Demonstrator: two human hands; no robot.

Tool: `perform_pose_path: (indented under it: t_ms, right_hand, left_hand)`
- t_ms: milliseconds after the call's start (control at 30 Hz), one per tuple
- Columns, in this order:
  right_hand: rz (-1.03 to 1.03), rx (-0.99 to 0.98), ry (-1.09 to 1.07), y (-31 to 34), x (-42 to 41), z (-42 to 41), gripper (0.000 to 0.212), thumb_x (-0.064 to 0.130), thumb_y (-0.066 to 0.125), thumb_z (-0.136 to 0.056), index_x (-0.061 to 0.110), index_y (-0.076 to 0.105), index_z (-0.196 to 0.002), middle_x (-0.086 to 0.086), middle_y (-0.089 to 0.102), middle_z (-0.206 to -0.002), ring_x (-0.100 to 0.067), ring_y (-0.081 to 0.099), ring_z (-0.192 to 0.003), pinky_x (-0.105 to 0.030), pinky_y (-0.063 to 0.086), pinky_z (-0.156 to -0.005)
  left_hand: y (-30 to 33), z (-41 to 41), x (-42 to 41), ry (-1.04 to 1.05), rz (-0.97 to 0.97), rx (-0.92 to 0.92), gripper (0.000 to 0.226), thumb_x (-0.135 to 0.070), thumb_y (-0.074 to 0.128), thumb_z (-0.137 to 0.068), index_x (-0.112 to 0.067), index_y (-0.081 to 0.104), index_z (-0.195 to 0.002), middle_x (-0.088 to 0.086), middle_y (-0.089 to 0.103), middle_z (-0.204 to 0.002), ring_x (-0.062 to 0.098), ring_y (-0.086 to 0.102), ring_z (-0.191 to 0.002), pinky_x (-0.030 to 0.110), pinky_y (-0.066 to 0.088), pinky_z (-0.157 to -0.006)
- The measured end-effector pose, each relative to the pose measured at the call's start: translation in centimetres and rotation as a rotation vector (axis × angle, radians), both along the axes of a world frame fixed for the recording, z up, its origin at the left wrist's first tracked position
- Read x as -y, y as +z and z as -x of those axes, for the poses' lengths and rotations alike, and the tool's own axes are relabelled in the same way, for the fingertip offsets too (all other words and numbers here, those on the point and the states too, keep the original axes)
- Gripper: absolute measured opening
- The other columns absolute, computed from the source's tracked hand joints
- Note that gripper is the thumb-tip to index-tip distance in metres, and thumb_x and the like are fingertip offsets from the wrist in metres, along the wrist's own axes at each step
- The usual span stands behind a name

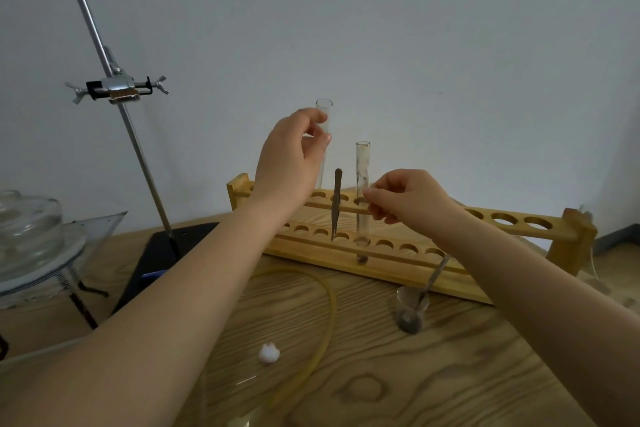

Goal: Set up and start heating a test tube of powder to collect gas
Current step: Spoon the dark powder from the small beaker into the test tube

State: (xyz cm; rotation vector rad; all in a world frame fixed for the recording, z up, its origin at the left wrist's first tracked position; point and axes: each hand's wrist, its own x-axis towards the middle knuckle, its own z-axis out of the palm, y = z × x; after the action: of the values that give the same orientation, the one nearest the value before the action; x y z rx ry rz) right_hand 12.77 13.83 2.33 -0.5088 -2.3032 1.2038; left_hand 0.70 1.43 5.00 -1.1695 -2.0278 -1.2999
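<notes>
My left hand (291, 152) pinches an empty glass test tube (324, 107) near its mouth and holds it upright over the back row of the wooden rack (346, 253). A second test tube (362, 163) stands in the rack with dark powder at its bottom. My right hand (408, 198) pinches this tube's right side at mid-height. Metal tweezers (336, 204) stand in a rack hole between the two tubes. At the left, the retort stand's clamp (117, 88) holds nothing.
A small beaker (412, 308) with dark powder and a metal spatula sits in front of the rack. A white cotton ball (269, 354) and a yellow rubber hose (327, 305) lie on the wooden table. The stand's black base (162, 253) and glass vessels (31, 229) fill the left side.
</notes>
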Motion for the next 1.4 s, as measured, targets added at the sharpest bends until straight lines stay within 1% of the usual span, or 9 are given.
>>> perform_pose_path:
  t_ms: [100,233,467,567,700,967,1133,1300,1400]
  right_hand:
    - [-0.011,-0.01,0.0,0.2,0.1,-0.6,0.015,0.025,0.06,-0.09,0.011,0.066,-0.086,-0.003,0.07,-0.078,-0.01,0.064,-0.069,-0.022,0.054,-0.067]
    - [-0.02,-0.028,-0.001,0.4,0.1,-1.6,0.016,0.025,0.061,-0.09,0.01,0.067,-0.087,-0.003,0.07,-0.078,-0.01,0.064,-0.07,-0.021,0.054,-0.066]
    - [-0.042,-0.035,-0.049,0.2,0.0,-3.9,0.017,0.024,0.06,-0.09,0.008,0.067,-0.088,-0.003,0.07,-0.078,-0.012,0.064,-0.071,-0.021,0.053,-0.066]
    - [-0.088,-0.035,-0.098,-0.3,-0.4,-5.2,0.017,0.028,0.061,-0.089,0.012,0.067,-0.086,-0.002,0.07,-0.078,-0.016,0.066,-0.074,-0.03,0.056,-0.07]
    - [-0.154,-0.048,-0.191,-1.3,-0.5,-7.0,0.02,0.034,0.063,-0.087,0.014,0.066,-0.084,-0.001,0.067,-0.075,-0.011,0.062,-0.066,-0.025,0.05,-0.059]
    - [-0.164,0.039,-0.281,-4.7,-1.2,-9.0,0.034,0.043,0.067,-0.082,0.011,0.058,-0.075,-0.004,0.064,-0.07,-0.017,0.058,-0.066,-0.031,0.048,-0.062]
    - [-0.109,0.125,-0.265,-7.0,-1.9,-8.8,0.035,0.049,0.067,-0.079,0.016,0.063,-0.092,0.0,0.066,-0.082,-0.016,0.063,-0.079,-0.032,0.055,-0.071]
    - [-0.073,0.111,-0.271,-8.3,-2.0,-8.1,0.038,0.046,0.066,-0.081,0.013,0.068,-0.1,0.003,0.066,-0.078,-0.011,0.063,-0.074,-0.022,0.05,-0.062]
    - [-0.059,0.08,-0.264,-8.7,-1.8,-7.6,0.031,0.042,0.064,-0.084,0.014,0.069,-0.099,0.005,0.065,-0.077,-0.009,0.062,-0.073,-0.022,0.051,-0.064]
  left_hand:
    - [-0.1,-1.0,0.3,-0.028,0.021,-0.067,0.028,-0.022,0.051,-0.095,-0.019,0.055,-0.123,-0.003,0.059,-0.11,0.007,0.058,-0.095,0.012,0.044,-0.083]
    - [-0.2,-2.1,0.8,-0.03,0.072,-0.153,0.029,-0.022,0.05,-0.096,-0.019,0.054,-0.125,-0.006,0.055,-0.108,0.004,0.054,-0.096,0.003,0.036,-0.077]
    - [-0.9,-4.1,1.6,-0.057,0.146,-0.244,0.028,-0.021,0.05,-0.096,-0.021,0.054,-0.124,-0.007,0.052,-0.104,0.003,0.05,-0.094,0.016,0.043,-0.082]
    - [-1.5,-5.0,2.0,-0.072,0.191,-0.249,0.028,-0.022,0.049,-0.096,-0.022,0.055,-0.124,-0.008,0.05,-0.104,0.003,0.048,-0.093,0.015,0.041,-0.082]
    - [-2.9,-6.2,2.3,-0.113,0.268,-0.229,0.03,-0.024,0.048,-0.096,-0.024,0.054,-0.126,-0.008,0.05,-0.106,0.001,0.047,-0.092,0.006,0.034,-0.077]
    - [-6.8,-7.2,2.4,-0.166,0.416,-0.144,0.035,-0.026,0.047,-0.096,-0.03,0.049,-0.131,-0.013,0.051,-0.102,-0.001,0.047,-0.089,0.011,0.037,-0.074]
    - [-9.3,-7.0,1.8,-0.177,0.474,-0.08,0.035,-0.028,0.045,-0.097,-0.033,0.047,-0.132,-0.016,0.048,-0.101,-0.008,0.043,-0.082,0.01,0.033,-0.069]
    - [-11.4,-6.6,1.0,-0.153,0.504,-0.044,0.036,-0.03,0.045,-0.096,-0.038,0.046,-0.13,-0.012,0.051,-0.108,-0.003,0.048,-0.087,0.01,0.036,-0.07]
    - [-12.2,-6.4,0.7,-0.151,0.505,-0.003,0.036,-0.028,0.046,-0.095,-0.036,0.047,-0.13,-0.01,0.051,-0.111,0.0,0.049,-0.09,0.014,0.04,-0.076]
